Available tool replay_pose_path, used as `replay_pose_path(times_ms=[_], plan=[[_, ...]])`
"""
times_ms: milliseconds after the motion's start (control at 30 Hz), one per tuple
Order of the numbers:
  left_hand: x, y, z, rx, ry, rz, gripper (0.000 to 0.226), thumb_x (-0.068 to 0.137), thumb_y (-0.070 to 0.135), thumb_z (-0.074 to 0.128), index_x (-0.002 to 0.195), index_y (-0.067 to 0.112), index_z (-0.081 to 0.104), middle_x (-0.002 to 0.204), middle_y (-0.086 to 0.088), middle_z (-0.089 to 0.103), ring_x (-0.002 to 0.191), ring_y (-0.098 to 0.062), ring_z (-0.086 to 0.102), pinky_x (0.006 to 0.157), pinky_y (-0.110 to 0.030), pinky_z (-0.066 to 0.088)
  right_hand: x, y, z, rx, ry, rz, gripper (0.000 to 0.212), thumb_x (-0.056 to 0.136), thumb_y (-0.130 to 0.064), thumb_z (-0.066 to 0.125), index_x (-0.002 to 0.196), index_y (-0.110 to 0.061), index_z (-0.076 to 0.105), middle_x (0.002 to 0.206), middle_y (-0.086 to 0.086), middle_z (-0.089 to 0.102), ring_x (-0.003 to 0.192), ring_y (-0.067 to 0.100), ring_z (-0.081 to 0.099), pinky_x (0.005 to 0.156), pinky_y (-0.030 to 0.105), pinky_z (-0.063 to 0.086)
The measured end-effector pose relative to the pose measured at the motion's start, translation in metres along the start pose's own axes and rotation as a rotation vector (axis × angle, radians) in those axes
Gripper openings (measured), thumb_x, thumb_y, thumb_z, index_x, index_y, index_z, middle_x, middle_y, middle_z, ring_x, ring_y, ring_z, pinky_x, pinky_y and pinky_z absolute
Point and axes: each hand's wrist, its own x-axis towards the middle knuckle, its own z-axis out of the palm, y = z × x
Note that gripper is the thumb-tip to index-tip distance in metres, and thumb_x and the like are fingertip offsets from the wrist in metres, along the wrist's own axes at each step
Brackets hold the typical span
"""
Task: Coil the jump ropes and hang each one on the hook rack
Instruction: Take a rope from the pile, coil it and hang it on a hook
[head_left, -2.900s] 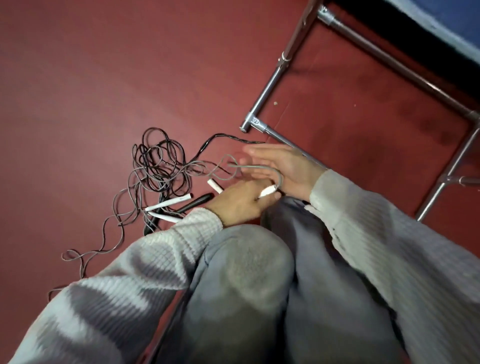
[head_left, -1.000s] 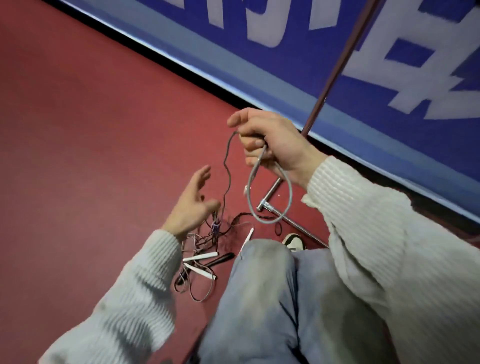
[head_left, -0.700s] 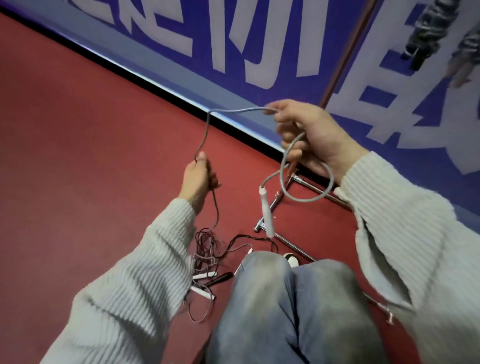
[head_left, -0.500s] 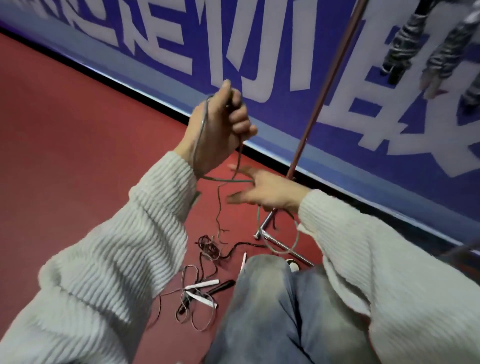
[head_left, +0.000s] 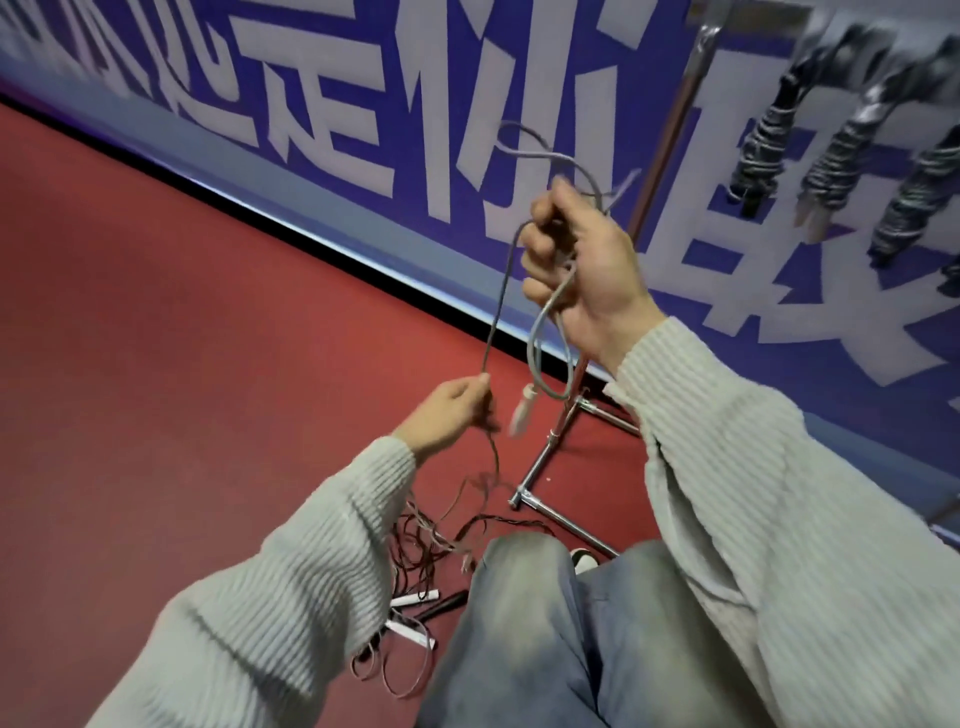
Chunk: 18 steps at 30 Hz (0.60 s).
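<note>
Lowered, left hand (head_left: 451, 413) pinches one grey rope (head_left: 498, 306); right hand (head_left: 582, 260) grips its two loops.

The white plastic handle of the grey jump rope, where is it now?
In the head view the white plastic handle dangles centrally below the right hand, just right of the left hand, before the chrome rack foot.

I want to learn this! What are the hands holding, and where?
Both hold one grey jump rope. The right hand grips its gathered loops; the left hand pinches the cord lower down.
</note>
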Motion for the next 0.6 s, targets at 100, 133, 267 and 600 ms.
replay_pose_path(times_ms=[100,133,267,600], plan=[[0.009,0.026,-0.012,-0.413,0.284,0.002,0.041,0.111,0.029,0.038,0.071,0.020,0.042,0.056,0.006,0.037,0.048,-0.010,0.037,0.067,-0.031,0.049,-0.005,-0.005,-0.035,-0.173,0.067,0.034,0.031,0.107,-0.029,0.047,0.082,-0.016,0.060,0.055,-0.002,0.038,0.040,0.007,0.022,0.037,0.019,0.020],[0.013,0.040,-0.019,-0.583,0.319,0.027,0.040,0.111,0.027,0.038,0.072,0.021,0.041,0.054,0.007,0.033,0.047,-0.009,0.031,0.063,-0.028,0.046,-0.007,0.000,-0.046,-0.312,0.096,0.074,0.021,0.105,-0.021,0.048,0.091,-0.014,0.062,0.053,-0.002,0.038,0.039,0.008,0.023,0.038,0.018,0.020],[0.010,0.104,-0.028,-0.698,0.045,0.273,0.028,0.104,0.015,0.045,0.076,0.017,0.046,0.060,0.004,0.034,0.054,-0.012,0.027,0.058,-0.023,0.033,-0.020,0.040,-0.062,-1.006,-0.082,0.318,0.043,0.085,-0.015,0.066,0.126,-0.026,0.058,0.062,0.005,0.053,0.054,0.020,0.041,0.054,0.031,0.032],[0.006,0.146,-0.053,-0.239,0.098,0.346,0.020,0.096,0.022,0.051,0.077,0.017,0.055,0.059,0.003,0.033,0.051,-0.011,0.027,0.053,-0.027,0.025,-0.017,0.072,-0.041,-0.842,-0.066,0.230,0.055,0.082,-0.019,0.085,0.132,-0.023,0.061,0.075,-0.015,0.058,0.060,-0.002,0.053,0.065,0.024,0.044]])
